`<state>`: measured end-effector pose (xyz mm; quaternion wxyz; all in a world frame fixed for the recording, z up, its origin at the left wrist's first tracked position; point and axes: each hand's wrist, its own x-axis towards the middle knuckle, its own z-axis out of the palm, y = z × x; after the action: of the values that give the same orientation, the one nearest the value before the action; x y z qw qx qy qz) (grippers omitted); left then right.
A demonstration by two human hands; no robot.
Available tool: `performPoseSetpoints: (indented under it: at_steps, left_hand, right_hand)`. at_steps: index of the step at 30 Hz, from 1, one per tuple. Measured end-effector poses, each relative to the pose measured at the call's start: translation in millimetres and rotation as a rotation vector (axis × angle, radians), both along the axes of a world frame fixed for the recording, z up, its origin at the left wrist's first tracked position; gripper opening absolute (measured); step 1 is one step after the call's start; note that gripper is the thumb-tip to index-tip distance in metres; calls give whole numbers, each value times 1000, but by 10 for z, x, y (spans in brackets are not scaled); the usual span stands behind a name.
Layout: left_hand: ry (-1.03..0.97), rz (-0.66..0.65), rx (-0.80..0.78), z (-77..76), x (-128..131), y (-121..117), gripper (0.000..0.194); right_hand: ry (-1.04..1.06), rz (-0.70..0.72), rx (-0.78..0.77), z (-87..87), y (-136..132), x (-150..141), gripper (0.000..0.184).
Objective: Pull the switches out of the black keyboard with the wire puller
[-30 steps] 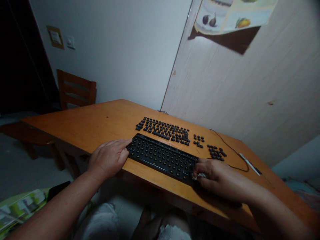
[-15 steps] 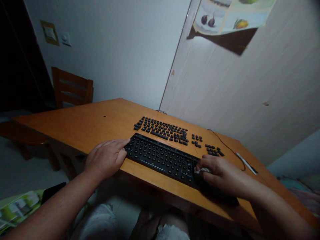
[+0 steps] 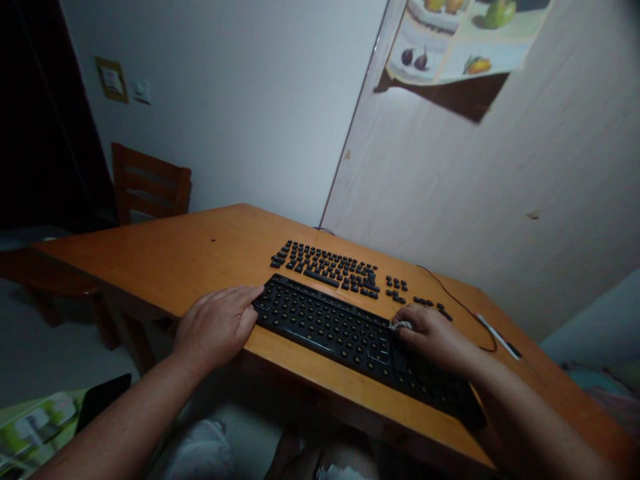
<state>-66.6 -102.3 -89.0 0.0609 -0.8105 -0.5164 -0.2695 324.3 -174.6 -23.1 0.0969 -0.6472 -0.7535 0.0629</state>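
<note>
A black keyboard (image 3: 320,321) without its keycaps lies along the table's near edge, rows of small stems showing. My left hand (image 3: 220,322) grips its left end, fingers along the edge and thumb at the corner. My right hand (image 3: 425,330) pinches a crumpled whitish cloth (image 3: 401,325) against the keyboard's upper edge, right of the middle. My palm and wrist cover part of the keyboard's right section. Behind the keyboard, the loose black keycaps (image 3: 327,265) are set out in rows, with smaller groups farther right.
On the wooden table (image 3: 165,250), a thin cable (image 3: 463,305) and a white pen-like stick (image 3: 495,333) lie to the right. A wooden chair (image 3: 150,183) stands beyond the left side. The wall (image 3: 240,120) rises behind the table.
My right hand, with the cloth, has moved from the keyboard's middle-right face up to its far edge. My left hand keeps its hold; the view has tilted slightly upward.
</note>
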Motion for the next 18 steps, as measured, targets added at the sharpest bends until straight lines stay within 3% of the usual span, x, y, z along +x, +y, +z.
performPoseSetpoints:
  at_steps: [9,18]
  left_hand:
    - [-17,5,-14,2,3,-27,45]
    - [-56,-11,-18,-15,22,-56,44]
  right_hand:
    - [34,14,-32,-13,286,-340,14]
    - [38,118,-13,-22,686,-761,12]
